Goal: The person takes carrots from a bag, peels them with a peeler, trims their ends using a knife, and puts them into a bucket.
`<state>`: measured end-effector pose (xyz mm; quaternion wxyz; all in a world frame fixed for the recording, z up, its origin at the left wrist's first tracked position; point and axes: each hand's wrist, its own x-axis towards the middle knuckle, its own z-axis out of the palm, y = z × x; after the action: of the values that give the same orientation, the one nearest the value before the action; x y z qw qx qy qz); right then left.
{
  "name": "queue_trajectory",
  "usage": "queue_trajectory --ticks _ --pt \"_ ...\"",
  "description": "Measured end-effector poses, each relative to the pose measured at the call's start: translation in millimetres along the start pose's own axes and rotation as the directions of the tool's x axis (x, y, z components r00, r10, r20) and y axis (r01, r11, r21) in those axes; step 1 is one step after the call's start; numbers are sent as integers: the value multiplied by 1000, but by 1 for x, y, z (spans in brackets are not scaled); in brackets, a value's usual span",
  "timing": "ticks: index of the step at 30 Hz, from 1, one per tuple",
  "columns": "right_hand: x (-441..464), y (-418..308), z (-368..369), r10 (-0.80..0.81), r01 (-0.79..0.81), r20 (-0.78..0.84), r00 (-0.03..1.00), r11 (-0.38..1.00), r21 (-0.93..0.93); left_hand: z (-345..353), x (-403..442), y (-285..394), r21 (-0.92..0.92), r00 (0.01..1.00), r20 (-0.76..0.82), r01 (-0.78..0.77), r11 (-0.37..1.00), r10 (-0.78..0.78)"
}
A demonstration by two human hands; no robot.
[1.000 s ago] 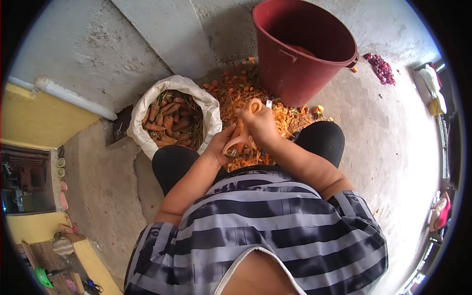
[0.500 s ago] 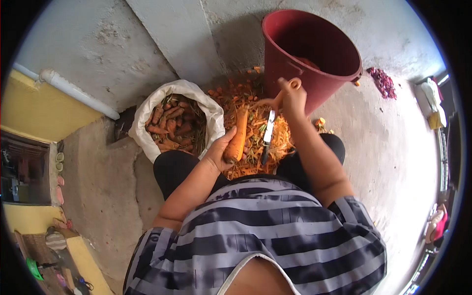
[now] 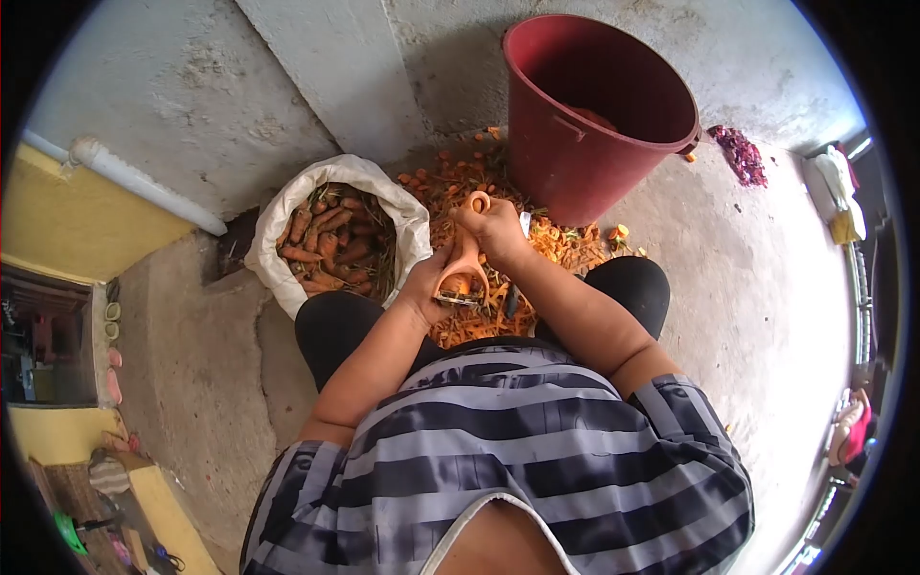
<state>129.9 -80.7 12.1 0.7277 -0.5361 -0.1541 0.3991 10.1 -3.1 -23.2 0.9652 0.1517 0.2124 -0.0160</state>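
Note:
My left hand [image 3: 422,287] is closed around a carrot [image 3: 458,285], which is largely covered by the peeler and my fingers. Over it lies an orange peeler [image 3: 467,257], its blade end at the carrot's near end. My right hand [image 3: 498,234] grips the peeler near its looped handle. Beneath both hands, orange peelings [image 3: 561,251] are heaped on the floor between my knees. A knife [image 3: 524,223] lies on the heap, partly hidden behind my right forearm.
A white sack [image 3: 414,225] of unpeeled carrots stands at the left. The tall dark red bucket [image 3: 556,163] is beyond the peelings, near the wall. Dark red scraps [image 3: 740,156] lie on the floor to its right. A pipe [image 3: 144,185] runs along the left wall.
Half a second ago the peeler was raised away from the carrot near the bucket. My right hand has since come back down and left, bringing the peeler over the carrot.

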Motion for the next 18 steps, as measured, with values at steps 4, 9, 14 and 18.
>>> queue_trajectory --ticks 4,9,14,18 --pt "3 7 1 46 -48 -43 998 997 -60 -1 -1 0 23 999 -54 -6 1000 7" --pt "80 12 -112 -273 81 -499 823 924 -372 1 -21 -15 307 979 -91 200 931 -181" --pt "36 -49 -93 -244 226 -629 738 968 -111 1 -19 2 114 990 33 132 985 -137" --pt "-6 -21 -30 -128 148 -342 931 988 33 -9 -4 -6 111 989 61 128 985 -136"
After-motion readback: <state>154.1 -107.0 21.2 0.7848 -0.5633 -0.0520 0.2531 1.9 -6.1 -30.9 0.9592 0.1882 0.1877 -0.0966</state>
